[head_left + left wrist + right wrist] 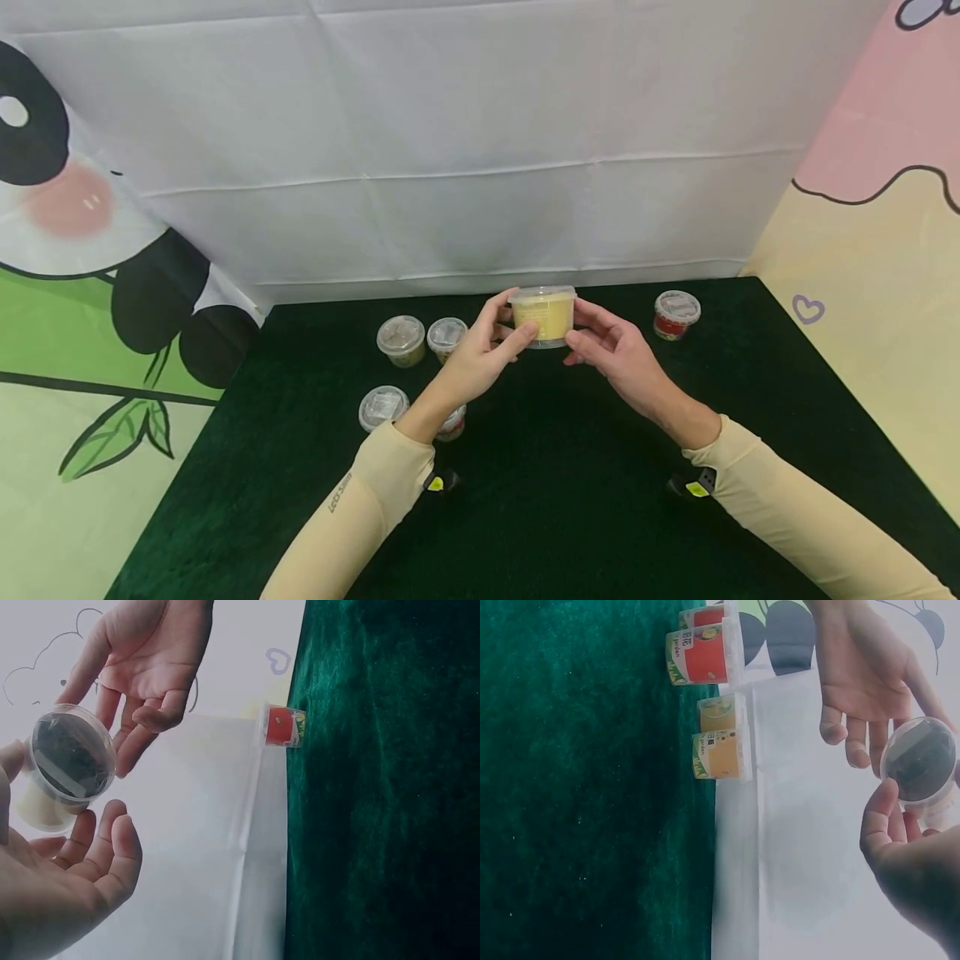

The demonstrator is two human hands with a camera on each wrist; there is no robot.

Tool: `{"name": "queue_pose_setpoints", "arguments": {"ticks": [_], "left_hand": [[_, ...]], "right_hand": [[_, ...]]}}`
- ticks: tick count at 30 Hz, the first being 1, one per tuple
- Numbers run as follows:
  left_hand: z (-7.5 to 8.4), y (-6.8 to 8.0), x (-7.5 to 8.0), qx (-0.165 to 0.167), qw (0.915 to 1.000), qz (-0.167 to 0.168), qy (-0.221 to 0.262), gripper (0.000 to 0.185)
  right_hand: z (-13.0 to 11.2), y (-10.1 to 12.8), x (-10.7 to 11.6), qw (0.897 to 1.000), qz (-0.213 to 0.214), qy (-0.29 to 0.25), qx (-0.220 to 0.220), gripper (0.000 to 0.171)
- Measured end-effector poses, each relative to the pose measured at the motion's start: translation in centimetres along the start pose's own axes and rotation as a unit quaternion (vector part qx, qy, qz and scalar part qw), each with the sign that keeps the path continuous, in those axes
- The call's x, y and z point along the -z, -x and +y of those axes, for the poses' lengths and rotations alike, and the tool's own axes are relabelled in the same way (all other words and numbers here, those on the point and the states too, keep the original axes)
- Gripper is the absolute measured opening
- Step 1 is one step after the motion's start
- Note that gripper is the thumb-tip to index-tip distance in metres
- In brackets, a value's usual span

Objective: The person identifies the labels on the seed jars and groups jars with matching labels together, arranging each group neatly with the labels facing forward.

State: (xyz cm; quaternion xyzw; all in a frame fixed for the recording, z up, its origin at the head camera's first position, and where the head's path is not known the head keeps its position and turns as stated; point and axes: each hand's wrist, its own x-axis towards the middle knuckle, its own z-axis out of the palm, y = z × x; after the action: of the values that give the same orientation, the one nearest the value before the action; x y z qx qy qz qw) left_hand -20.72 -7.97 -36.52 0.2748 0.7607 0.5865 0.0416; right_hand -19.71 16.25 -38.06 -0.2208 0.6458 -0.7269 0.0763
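A clear lidded tub (543, 315) with yellow contents is held up above the dark green table (570, 500), between both hands. My left hand (504, 327) grips its left side, thumb in front and fingers behind. On the right side, my right hand (581, 327) pinches it with thumb low and fingers behind. The left wrist view shows the tub's round base (71, 761) between the left hand (90, 847) and the right hand (135, 712). In the right wrist view the tub (921, 761) sits between the right hand (889, 817) and the left hand (859, 727).
Small lidded cups stand left of the hands: two at the back (401, 340) (447, 335), one nearer (383, 407), and one partly hidden under the left wrist (452, 423). A red-labelled cup (676, 314) stands at the back right. White and printed cloth walls enclose the table.
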Motion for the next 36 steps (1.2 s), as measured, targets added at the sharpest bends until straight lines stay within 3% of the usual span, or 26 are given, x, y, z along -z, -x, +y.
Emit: {"name": "queue_pose_setpoints", "arguments": {"ticks": [10,19,30,36], "left_hand": [[-0.04,-0.02,0.36,-0.008,0.9996,-0.02,-0.02,0.062],[-0.14,0.03,0.17,-0.014,0.999,-0.033,-0.027,0.07],[-0.18,-0.28,0.28,0.015,0.9987,-0.033,-0.035,0.055],[-0.42,0.13,0.29,0.004,0.9981,-0.029,-0.055,0.05]], "right_hand": [[-0.33,-0.28,-0.04,0.999,-0.019,0.025,-0.033,0.061],[-0.05,-0.49,-0.29,0.999,-0.042,0.023,-0.017,0.064],[-0.57,-0.41,0.18,0.999,-0.04,0.03,-0.008,0.056],[-0.15,-0.52,-0.1,0.999,-0.038,0.027,0.011,0.056]]}}
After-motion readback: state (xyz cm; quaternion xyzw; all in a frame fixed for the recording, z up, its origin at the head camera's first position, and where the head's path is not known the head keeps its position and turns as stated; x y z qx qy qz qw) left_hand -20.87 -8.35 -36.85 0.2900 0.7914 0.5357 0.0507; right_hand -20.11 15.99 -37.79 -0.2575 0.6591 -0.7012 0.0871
